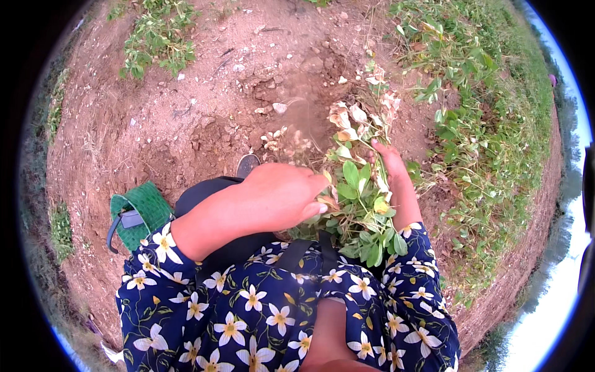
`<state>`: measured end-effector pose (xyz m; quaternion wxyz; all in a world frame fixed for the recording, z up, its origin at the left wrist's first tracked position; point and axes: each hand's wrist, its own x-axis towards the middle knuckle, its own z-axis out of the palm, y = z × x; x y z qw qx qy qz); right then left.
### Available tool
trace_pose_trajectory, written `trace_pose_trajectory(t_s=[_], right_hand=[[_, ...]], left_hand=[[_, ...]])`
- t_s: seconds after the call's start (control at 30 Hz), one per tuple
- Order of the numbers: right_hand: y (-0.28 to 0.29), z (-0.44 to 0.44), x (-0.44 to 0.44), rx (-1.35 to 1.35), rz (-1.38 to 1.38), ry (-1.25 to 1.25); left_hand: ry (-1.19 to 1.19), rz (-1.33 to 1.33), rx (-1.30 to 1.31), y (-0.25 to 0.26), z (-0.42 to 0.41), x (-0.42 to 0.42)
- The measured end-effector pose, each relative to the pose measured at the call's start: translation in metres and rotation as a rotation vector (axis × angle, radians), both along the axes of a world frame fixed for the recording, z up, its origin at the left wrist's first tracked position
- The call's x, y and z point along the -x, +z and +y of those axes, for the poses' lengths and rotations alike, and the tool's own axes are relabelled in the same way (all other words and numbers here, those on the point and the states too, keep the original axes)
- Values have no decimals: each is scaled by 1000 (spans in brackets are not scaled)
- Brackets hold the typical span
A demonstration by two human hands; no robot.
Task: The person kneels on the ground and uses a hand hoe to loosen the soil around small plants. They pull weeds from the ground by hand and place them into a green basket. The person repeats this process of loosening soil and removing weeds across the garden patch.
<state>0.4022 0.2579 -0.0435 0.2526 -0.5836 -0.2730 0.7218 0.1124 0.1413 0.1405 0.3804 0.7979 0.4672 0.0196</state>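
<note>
A bunch of uprooted peanut plants (360, 186), with green, yellow and dried brown leaves, lies across my lap's right side. My right hand (393, 162) holds the bunch from its right edge, thumb along the stems. From the left, my left hand (288, 195) curls around the bunch, with leaves showing between thumb and forefinger; most of its fingers are hidden underneath. Pale peanut pods (274, 138) show just beyond my left hand, some of them blurred. Dried, curled leaves (346, 121) stick out at the far end of the bunch.
A green woven basket (146, 211) with a dark strap stands at my left. Reddish soil with stones (280, 108) spreads ahead. Rows of leafy plants (488, 139) grow on the right, and another leafy clump (158, 42) lies far left. My shoe (247, 163) rests near the pods.
</note>
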Motion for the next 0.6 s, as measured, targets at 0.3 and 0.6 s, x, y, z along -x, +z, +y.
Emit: trace_pose_trajectory(t_s=[0.3, 0.6], right_hand=[[115, -41, -52, 1, -339, -57], [-29, -26, 33, -32, -373, 340]], left_hand=[[-3, 159, -171, -20, -22, 29], [-18, 77, -121, -31, -4, 33]])
